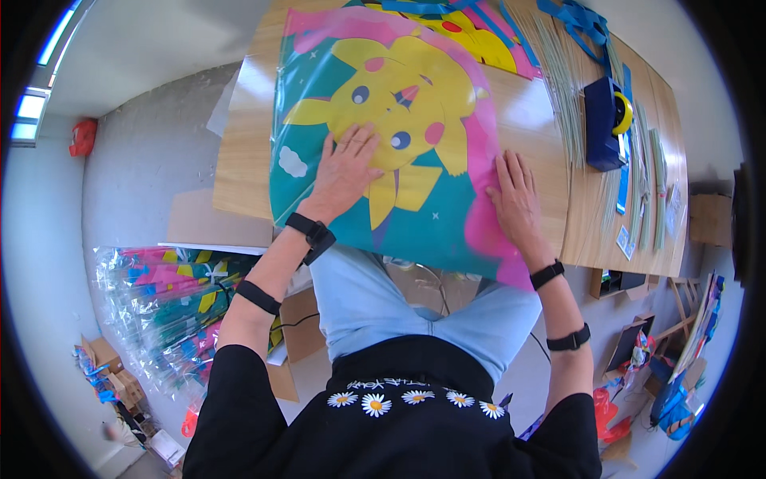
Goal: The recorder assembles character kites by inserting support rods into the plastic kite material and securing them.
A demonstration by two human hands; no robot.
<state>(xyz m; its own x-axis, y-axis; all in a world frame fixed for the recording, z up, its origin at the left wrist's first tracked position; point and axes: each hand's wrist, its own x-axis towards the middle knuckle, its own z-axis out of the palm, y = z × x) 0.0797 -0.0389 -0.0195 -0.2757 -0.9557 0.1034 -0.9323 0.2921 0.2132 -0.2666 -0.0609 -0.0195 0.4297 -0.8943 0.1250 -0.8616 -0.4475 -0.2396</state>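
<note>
A large glossy plastic sheet (447,227) lies over the table's near edge, its close end hanging down over my thighs. Printed on it is a yellow cartoon animal, upside down to me, on teal with a pink border. My left hand (345,172) rests flat on the sheet, left of its middle, fingers spread over the yellow figure. At the sheet's right pink edge, my right hand (517,199) lies with fingers stretched out, partly on the film and partly on the wood. Neither hand grasps anything.
More printed sheets (483,44) lie at the table's (247,172) far side. To the right are thin pale rods (562,88), a dark blue tape dispenser (602,124) with yellow tape, and blue ribbon (586,20). Clear-wrapped colourful bundles (175,299) are piled at the lower left.
</note>
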